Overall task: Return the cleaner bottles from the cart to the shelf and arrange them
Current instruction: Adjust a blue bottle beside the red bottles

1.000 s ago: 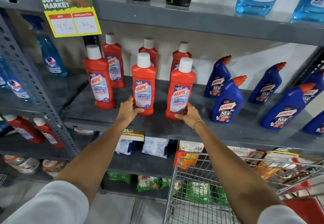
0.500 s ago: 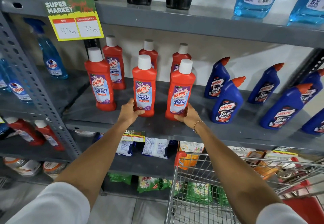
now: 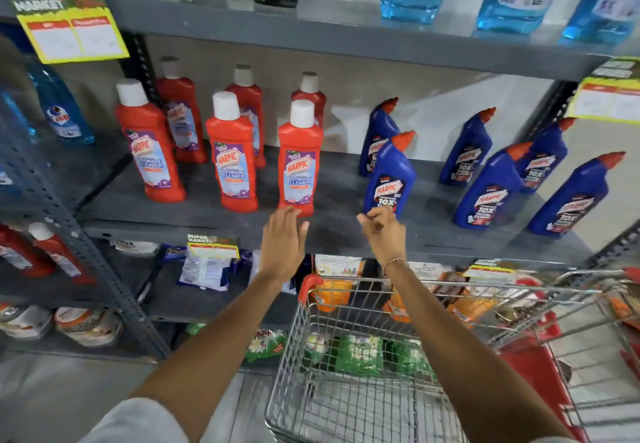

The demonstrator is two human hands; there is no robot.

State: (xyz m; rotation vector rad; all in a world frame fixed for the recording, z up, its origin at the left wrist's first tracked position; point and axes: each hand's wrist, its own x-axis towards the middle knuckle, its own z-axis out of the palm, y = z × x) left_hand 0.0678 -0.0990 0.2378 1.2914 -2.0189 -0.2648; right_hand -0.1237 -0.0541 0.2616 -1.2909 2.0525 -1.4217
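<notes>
Several red Harpic bathroom cleaner bottles stand upright on the grey middle shelf (image 3: 214,214), in a front and a back row. The front right red bottle (image 3: 300,162) stands just above my left hand (image 3: 282,245), which is flat with fingers apart and holds nothing. Several blue Harpic toilet cleaner bottles stand to the right. My right hand (image 3: 382,234) hovers in front of the nearest blue bottle (image 3: 391,179), fingers loosely curled, holding nothing. The wire cart (image 3: 363,404) below my right arm shows no bottles in its basket.
The upper shelf (image 3: 311,30) carries black bottles and blue glass cleaner refills. A yellow price tag (image 3: 69,35) hangs at upper left. Packets lie on the lower shelf (image 3: 204,269). A perforated upright post (image 3: 69,234) separates the left bay with spray bottles.
Both hands let go of the two front red bottles and moved right. My left hand is now below the right red bottle, my right hand in front of the blue bottle. The view shifted right.
</notes>
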